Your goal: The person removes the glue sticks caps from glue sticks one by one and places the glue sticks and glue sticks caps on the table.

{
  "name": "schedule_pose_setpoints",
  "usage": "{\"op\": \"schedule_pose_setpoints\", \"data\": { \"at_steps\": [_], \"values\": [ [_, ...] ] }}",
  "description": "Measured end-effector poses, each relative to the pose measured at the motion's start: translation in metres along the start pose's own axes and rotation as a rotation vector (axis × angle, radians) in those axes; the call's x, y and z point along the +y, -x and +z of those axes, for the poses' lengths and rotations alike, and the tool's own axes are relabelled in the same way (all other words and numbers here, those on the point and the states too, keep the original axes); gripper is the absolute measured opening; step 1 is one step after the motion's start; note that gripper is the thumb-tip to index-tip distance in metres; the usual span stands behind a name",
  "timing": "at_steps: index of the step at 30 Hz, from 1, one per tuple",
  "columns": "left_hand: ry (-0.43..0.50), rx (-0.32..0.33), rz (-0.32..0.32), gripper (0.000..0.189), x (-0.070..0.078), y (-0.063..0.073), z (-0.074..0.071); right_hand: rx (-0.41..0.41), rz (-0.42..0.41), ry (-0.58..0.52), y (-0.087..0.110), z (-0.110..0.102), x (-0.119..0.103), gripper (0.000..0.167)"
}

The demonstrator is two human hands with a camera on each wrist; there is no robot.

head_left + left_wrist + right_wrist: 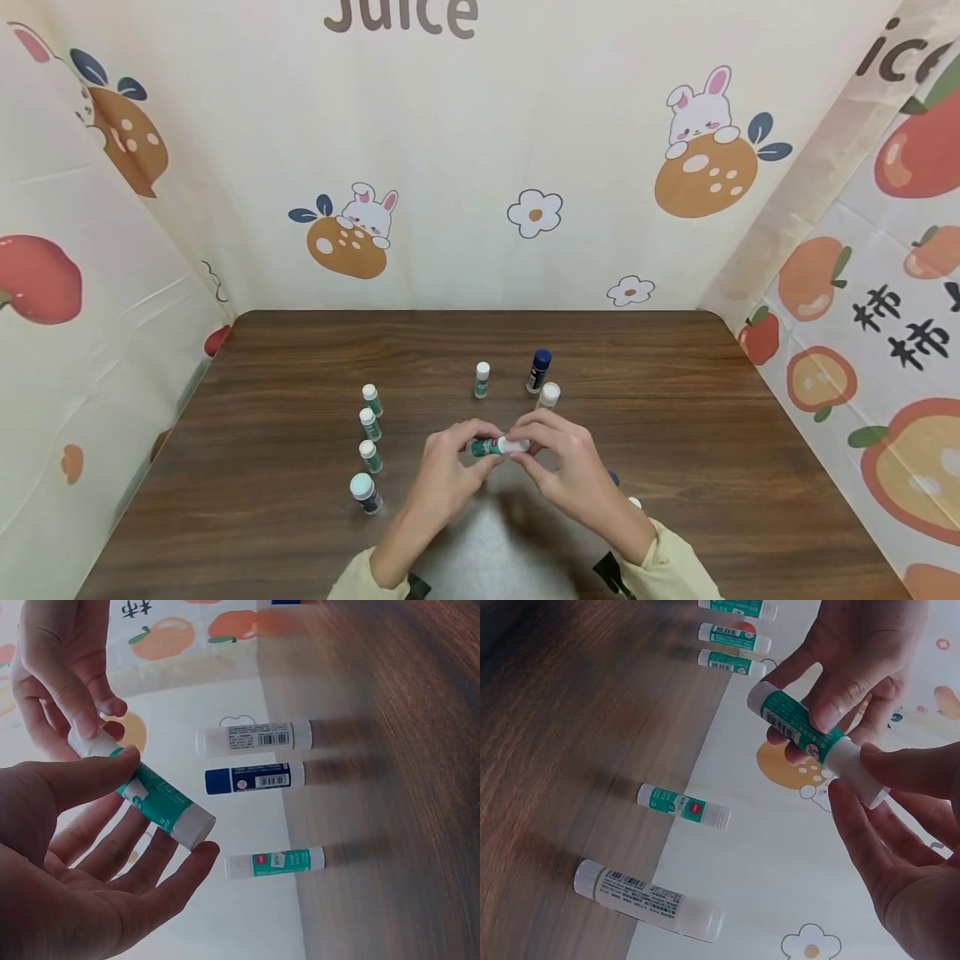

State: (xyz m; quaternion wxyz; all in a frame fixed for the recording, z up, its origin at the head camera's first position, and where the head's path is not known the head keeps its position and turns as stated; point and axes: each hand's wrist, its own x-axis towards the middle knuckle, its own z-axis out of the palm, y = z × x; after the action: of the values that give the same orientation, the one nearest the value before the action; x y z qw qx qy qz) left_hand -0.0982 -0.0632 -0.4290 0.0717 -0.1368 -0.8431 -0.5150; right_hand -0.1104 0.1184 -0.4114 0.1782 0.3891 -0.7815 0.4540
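Between both hands, above the table, a green-and-white glue stick [487, 447] lies nearly level. My left hand [447, 467] pinches its green barrel, thumb on one side and fingers on the other. With thumb and fingertips my right hand [558, 454] grips the white cap end. In the left wrist view the held glue stick [161, 796] slants down to the right; in the right wrist view its barcode side [795, 727] faces the camera. Beyond the hands stand a small green glue stick [482, 381], a dark blue glue stick [538, 372] and a white glue stick [549, 395].
At the left, several upright sticks form a row: green ones [371, 400] and a wider dark one with a pale cap [365, 493]. A blue cap [613, 477] and a white cap [635, 502] peek out beside the right forearm. Printed curtains surround the brown table [712, 442].
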Motion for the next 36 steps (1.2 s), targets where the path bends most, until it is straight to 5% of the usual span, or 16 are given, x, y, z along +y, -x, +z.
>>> {"op": "schedule_pose_setpoints", "data": {
  "at_steps": [9, 18, 36],
  "values": [
    [0.060, 0.047, -0.010, 0.024, -0.006, -0.002, 0.001, -0.009, 0.053, 0.067, 0.004, -0.006, -0.002, 0.025],
    [0.096, 0.076, -0.093, 0.024, -0.010, -0.005, -0.001, -0.028, 0.107, 0.081, 0.009, -0.013, 0.000, 0.026],
    [0.173, 0.207, -0.167, 0.022, -0.021, -0.014, -0.006, 0.029, 0.028, 0.159, 0.022, -0.024, 0.004, 0.035]
  ]
}}
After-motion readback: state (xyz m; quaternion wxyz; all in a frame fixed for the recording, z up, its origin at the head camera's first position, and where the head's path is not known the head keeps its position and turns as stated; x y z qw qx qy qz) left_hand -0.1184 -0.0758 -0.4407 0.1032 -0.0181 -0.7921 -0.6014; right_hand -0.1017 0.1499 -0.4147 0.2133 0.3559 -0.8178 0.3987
